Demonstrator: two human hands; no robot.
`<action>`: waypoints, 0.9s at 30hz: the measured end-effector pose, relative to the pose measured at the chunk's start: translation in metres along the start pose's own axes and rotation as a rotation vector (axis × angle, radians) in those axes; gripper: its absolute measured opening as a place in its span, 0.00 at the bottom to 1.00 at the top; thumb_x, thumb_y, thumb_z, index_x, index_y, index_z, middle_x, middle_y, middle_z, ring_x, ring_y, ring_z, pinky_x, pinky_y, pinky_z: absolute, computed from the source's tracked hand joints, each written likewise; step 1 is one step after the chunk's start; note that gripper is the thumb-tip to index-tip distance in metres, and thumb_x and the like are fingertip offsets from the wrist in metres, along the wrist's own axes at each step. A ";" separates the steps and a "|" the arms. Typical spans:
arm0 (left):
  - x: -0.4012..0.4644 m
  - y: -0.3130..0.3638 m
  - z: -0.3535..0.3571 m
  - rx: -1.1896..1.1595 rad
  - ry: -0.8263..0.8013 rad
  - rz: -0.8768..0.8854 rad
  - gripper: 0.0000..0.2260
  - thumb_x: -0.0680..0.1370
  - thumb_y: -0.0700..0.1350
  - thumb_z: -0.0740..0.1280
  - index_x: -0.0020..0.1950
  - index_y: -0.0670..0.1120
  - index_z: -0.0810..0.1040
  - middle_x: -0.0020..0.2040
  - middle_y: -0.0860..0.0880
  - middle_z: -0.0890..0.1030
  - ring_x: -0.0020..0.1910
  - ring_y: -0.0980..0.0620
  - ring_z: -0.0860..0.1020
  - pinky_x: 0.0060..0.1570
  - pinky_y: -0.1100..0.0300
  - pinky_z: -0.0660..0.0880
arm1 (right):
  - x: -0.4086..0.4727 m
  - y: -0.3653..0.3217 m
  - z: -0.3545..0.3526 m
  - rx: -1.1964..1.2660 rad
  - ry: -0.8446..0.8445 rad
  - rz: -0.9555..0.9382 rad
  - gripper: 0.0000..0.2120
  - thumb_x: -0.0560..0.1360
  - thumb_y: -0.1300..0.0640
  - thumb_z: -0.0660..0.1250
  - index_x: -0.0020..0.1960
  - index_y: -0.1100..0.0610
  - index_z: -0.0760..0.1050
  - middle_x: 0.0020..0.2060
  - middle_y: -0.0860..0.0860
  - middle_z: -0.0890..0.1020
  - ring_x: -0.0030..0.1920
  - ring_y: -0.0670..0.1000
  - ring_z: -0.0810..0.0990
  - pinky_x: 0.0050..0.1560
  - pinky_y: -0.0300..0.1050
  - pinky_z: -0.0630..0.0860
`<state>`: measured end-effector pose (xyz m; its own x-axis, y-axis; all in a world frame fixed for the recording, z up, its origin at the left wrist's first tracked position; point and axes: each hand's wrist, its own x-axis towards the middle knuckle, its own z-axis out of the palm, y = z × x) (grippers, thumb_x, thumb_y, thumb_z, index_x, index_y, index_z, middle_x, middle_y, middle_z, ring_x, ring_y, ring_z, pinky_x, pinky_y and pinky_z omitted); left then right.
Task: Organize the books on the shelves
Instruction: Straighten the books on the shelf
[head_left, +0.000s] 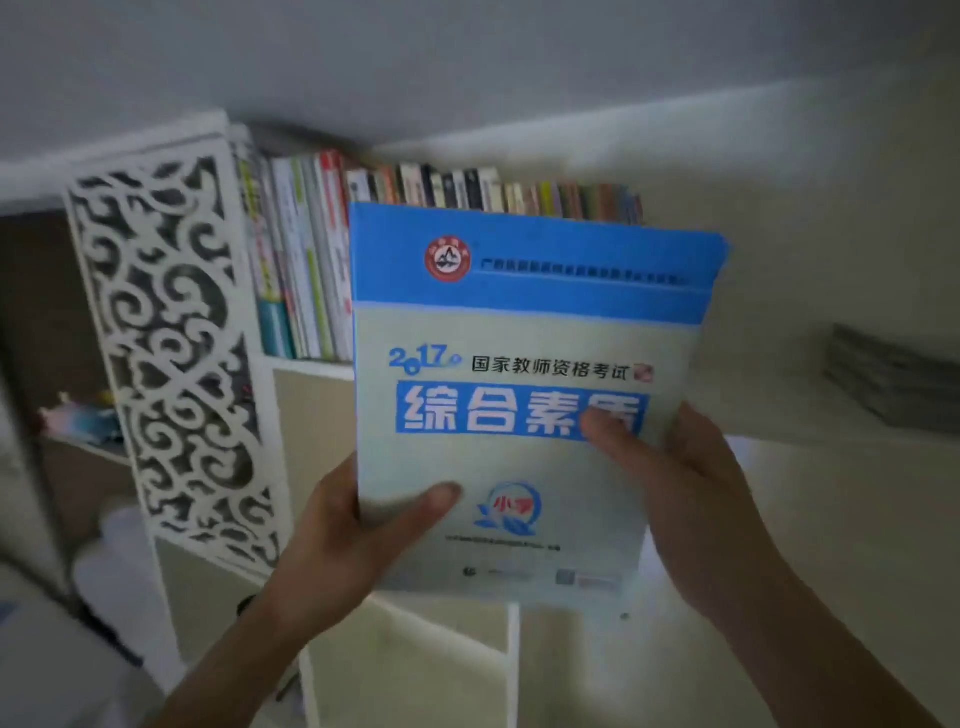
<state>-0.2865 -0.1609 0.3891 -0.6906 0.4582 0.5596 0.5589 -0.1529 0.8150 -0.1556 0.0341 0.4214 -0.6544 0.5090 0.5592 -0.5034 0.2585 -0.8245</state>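
Blue-and-grey book (519, 384) held up in both hands, cover facing the camera, in front of the shelf.

Left hand (343, 540) grips its lower left edge, thumb curled onto the cover; right hand (691, 499) clamps the lower right edge, thumb pressed over the title block. Behind and above stands a row of books (441, 208), upright and tightly packed, on a white shelf (306, 364) beside a carved fretwork panel (171, 338). To shelve it well, I judge it should be turned spine-out, a gap opened at the row's right end, then slid in upright. A flat stack (893, 384) lies far right.
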 end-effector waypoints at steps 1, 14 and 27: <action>-0.002 0.008 -0.010 -0.009 0.072 0.019 0.13 0.73 0.42 0.75 0.57 0.51 0.85 0.49 0.54 0.88 0.49 0.56 0.86 0.44 0.66 0.80 | 0.011 -0.007 0.014 0.003 -0.021 -0.001 0.12 0.77 0.61 0.70 0.60 0.57 0.81 0.51 0.51 0.87 0.50 0.52 0.87 0.49 0.46 0.84; 0.087 0.012 -0.116 0.364 0.804 0.181 0.14 0.72 0.58 0.73 0.53 0.52 0.80 0.41 0.55 0.82 0.39 0.51 0.81 0.41 0.52 0.77 | 0.134 -0.018 -0.012 -1.228 0.419 -0.486 0.35 0.75 0.38 0.69 0.76 0.55 0.65 0.72 0.63 0.70 0.71 0.65 0.66 0.70 0.59 0.66; 0.108 -0.020 -0.179 0.414 0.908 0.125 0.11 0.77 0.53 0.74 0.57 0.51 0.81 0.47 0.52 0.86 0.46 0.47 0.84 0.45 0.51 0.81 | 0.138 0.020 0.057 -1.310 0.327 -0.735 0.38 0.78 0.41 0.60 0.80 0.63 0.60 0.79 0.64 0.58 0.80 0.64 0.54 0.78 0.64 0.56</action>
<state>-0.4538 -0.2649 0.4602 -0.6084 -0.4077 0.6809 0.6475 0.2410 0.7229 -0.2884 0.0632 0.4869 -0.2551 0.0567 0.9653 0.2991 0.9539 0.0230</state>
